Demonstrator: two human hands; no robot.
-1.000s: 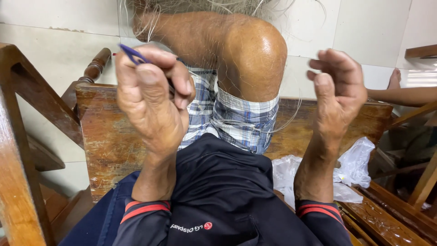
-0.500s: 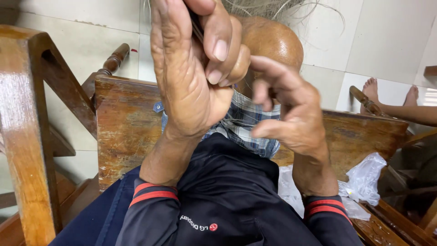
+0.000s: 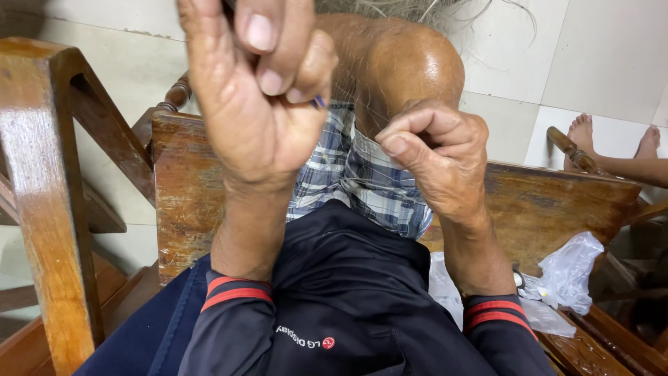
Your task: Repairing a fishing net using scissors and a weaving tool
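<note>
My left hand [image 3: 243, 118] is raised close to the camera, its fingers curled shut around a thin blue tool [image 3: 318, 102] of which only the tip shows. To the right and lower, my right hand [image 3: 438, 160] is closed in a pinch; fine pale threads seem to run through it, though what it grips is hard to make out. Both hands are in front of my raised bare knee [image 3: 410, 66]. A tangle of fine netting [image 3: 417, 10] hangs at the top edge above the knee. Checked shorts [image 3: 362, 174] lie under the hands.
I sit on a worn wooden bench [image 3: 188, 188] with a heavy wooden armrest frame [image 3: 49, 174] at left. A crumpled clear plastic bag [image 3: 570, 268] lies on the seat at right. Another person's bare feet [image 3: 581, 132] rest on the pale tiled floor beyond.
My left hand has risen nearer the camera with the blue tool. My right hand has gone from spread open to a closed pinch, now lower, beside the knee.
</note>
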